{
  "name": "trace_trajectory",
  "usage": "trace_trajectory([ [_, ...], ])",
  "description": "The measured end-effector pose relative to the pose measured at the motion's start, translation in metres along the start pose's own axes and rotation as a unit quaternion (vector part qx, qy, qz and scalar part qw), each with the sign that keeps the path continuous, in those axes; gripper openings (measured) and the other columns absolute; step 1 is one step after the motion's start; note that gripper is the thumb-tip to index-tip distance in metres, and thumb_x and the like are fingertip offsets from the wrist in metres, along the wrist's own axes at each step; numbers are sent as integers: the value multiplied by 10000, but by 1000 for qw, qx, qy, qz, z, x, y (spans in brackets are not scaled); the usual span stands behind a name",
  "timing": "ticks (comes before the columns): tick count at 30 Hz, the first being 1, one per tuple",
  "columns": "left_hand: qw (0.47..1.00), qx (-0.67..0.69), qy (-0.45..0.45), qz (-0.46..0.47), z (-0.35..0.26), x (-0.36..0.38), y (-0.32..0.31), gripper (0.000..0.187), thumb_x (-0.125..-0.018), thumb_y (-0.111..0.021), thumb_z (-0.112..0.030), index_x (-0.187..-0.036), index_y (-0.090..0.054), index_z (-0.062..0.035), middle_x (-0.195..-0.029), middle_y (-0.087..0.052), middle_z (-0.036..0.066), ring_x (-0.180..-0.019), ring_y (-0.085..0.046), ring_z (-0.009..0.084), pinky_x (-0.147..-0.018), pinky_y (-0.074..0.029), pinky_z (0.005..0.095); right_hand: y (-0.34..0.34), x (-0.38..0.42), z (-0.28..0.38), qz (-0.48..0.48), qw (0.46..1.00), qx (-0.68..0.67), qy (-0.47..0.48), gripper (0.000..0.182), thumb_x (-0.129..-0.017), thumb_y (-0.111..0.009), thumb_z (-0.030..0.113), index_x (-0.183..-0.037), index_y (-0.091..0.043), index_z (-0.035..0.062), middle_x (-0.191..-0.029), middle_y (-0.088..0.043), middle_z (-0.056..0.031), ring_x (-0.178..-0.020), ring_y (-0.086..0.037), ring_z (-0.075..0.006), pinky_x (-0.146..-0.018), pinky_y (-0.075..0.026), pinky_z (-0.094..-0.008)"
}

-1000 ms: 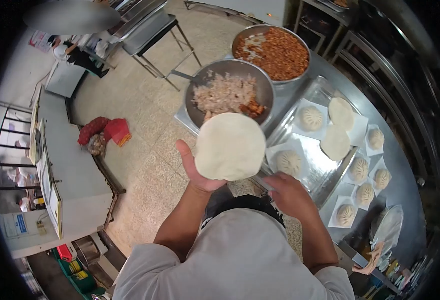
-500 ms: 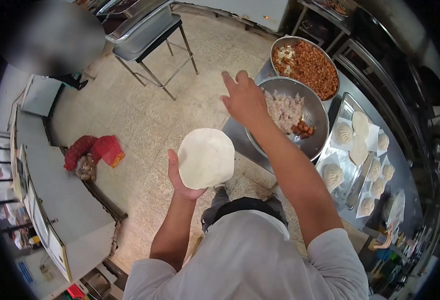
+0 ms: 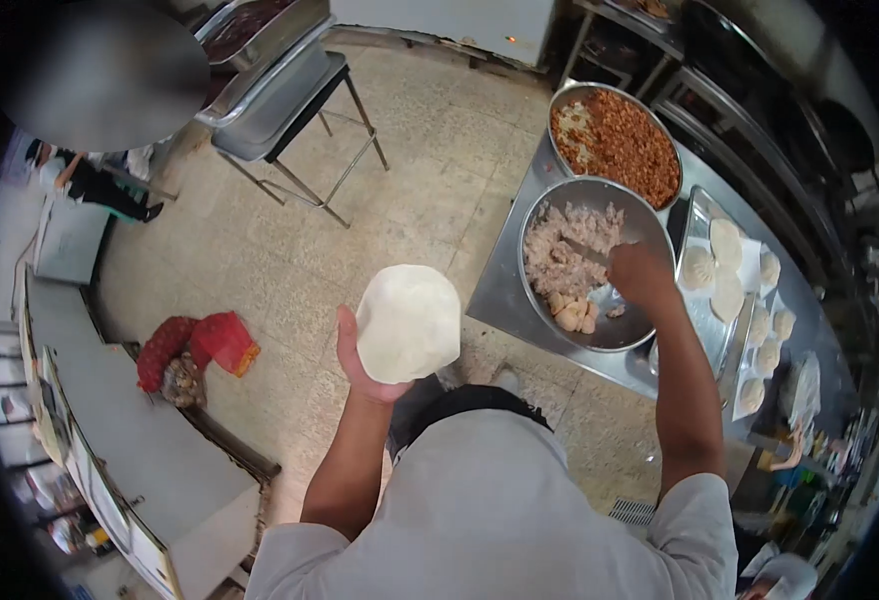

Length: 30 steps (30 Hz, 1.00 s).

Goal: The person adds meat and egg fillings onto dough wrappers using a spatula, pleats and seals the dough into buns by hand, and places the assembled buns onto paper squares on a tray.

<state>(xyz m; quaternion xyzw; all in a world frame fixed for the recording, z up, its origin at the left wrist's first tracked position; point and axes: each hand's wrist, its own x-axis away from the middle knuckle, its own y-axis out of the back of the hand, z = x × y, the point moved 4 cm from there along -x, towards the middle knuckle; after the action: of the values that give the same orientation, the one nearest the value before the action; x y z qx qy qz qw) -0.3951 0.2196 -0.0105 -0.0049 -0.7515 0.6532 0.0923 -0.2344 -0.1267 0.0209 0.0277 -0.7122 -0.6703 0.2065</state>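
On my left hand [image 3: 362, 378] lies a flat round dough wrapper [image 3: 410, 322], palm beneath it and thumb along its edge. My right hand [image 3: 642, 275] is closed around the end of a flat spatula [image 3: 586, 251], whose blade dips into pale minced filling [image 3: 560, 245]. That filling sits in a large steel bowl [image 3: 615, 342] on the metal table. Lighter chunks [image 3: 572, 313] rest at the near side of the bowl. The handle is mostly hidden by my fingers.
Behind the bowl stands a pan of reddish-brown filling [image 3: 625, 140]. A metal tray [image 3: 700, 215] to the right carries wrappers and pleated buns on paper squares. A stool [image 3: 285, 140] with steel pans stands at back left. Red mesh sacks [image 3: 185, 345] lie on the floor. Another person [image 3: 100, 185] is far left.
My right hand went from spread fingers over the bowl's left side to gripping the spatula inside the bowl. My left hand still holds the wrapper. The view has shifted slightly.
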Motion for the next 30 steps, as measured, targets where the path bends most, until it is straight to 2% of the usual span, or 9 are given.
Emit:
trace_trajectory([
  [3, 996, -34, 78, 23, -21, -32, -3, 889, -885, -416, -756, -1527, -337, -146, -1537, -394, 151, -1383, -409, 395, -1119, -317, 623, 40, 27, -4, -44, 999, 14, -4, 129, -835, -578, 100, -853, -666, 8, -821, -685, -224, -810, -677, -402, -752, -533, -500],
  [5, 998, 33, 54, 29, -44, -54, -12, 934, -872, -473, -742, -1516, -323, -83, -1517, -408, 171, -1365, -426, 404, -1101, -360, 612, 78, 51, 5, -120, 984, -63, -115, 99, -830, -590, 100, -808, -639, 17, -790, -673, -214, -781, -663, -409, -720, -523, -500],
  [6, 996, 30, 77, 29, -59, -68, -3, 934, -872, -473, -742, -1516, -323, -83, -1517, -408, 171, -1365, -426, 404, -1101, -360, 612, 84, 52, 9, -88, 974, -80, -193, 109, -835, -596, 108, -837, -662, 20, -813, -674, -221, -797, -657, -422, -731, -522, -494],
  [8, 981, -9, 192, 26, -83, -102, 16, 931, -876, -461, -745, -1514, -325, -80, -1507, -422, 171, -1364, -432, 394, -1106, -355, 603, 52, 53, 9, -146, 923, -261, -241, 148, -830, -598, 108, -889, -691, 9, -850, -671, -249, -820, -649, -439, -738, -518, -491],
  [11, 961, -123, 247, -15, -118, -136, 17, 936, -872, -457, -752, -1514, -326, -83, -1504, -428, 164, -1363, -437, 382, -1116, -350, 586, -27, 48, 12, -59, 959, -165, -221, 179, -825, -582, 67, -944, -701, 7, -906, -668, -264, -859, -650, -437, -741, -506, -484],
  [18, 939, -77, 322, 96, -132, -225, -5, 924, -875, -431, -766, -1510, -353, -99, -1501, -441, 154, -1359, -446, 376, -1119, -346, 578, 35, 67, 60, -120, 891, -191, -395, 198, -831, -545, 9, -981, -674, 1, -891, -664, -238, -879, -638, -437, -752, -496, -496],
  [20, 925, -80, 364, 75, -112, -258, 0, 926, -872, -441, -763, -1507, -357, -94, -1496, -447, 156, -1358, -447, 374, -1132, -330, 568, 51, 54, 60, -239, 886, -184, -352, 204, -846, -537, 20, -1005, -665, 24, -881, -656, -229, -858, -637, -429, -707, -487, -456],
  [23, 912, -75, 399, 60, -83, -300, -2, 939, -864, -445, -770, -1503, -364, -87, -1493, -450, 158, -1357, -448, 376, -1143, -314, 564, 49, 15, 43, -277, 877, -149, -363, 259, -860, -522, 23, -1068, -671, 61, -919, -652, -221, -870, -645, -411, -712, -494, -458],
  [30, 914, -112, 389, 22, -63, -368, -17, 946, -857, -443, -778, -1505, -363, -93, -1499, -441, 165, -1360, -445, 380, -1140, -312, 576, 41, -133, -64, -205, 897, -102, -379, 345, -848, -544, 35, -1157, -670, 126, -1014, -661, -197, -912, -679, -355, -775, -545, -467],
])
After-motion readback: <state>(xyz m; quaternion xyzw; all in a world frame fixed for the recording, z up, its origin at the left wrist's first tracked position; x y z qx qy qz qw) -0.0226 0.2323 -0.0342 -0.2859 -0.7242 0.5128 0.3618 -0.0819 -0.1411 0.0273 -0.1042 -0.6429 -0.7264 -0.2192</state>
